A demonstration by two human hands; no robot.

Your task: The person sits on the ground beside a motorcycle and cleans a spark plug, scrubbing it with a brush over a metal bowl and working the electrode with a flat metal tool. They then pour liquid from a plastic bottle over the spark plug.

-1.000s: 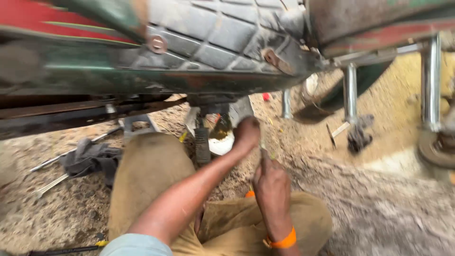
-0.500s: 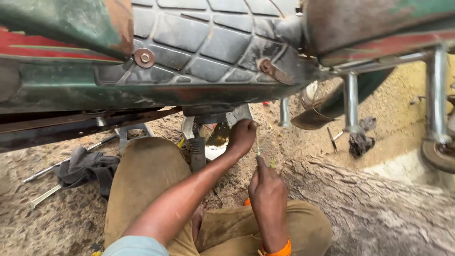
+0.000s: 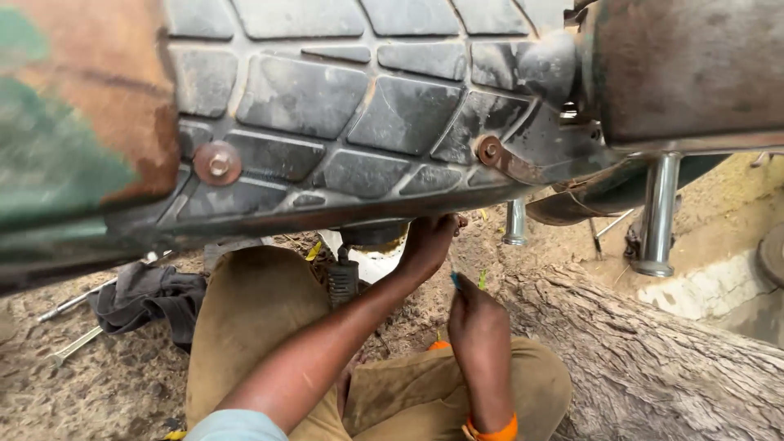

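The left hand [image 3: 426,245] reaches up, fingers curled against the dark underside part [image 3: 371,235] beneath the black ribbed rubber footboard [image 3: 343,106], while the right hand [image 3: 478,314], just below, pinches a small blue-tipped tool [image 3: 455,280].

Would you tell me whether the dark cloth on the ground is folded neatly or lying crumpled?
Crumpled. The dark cloth lies bunched in loose, uneven folds on the sandy ground, beside a metal wrench, not squared or stacked.
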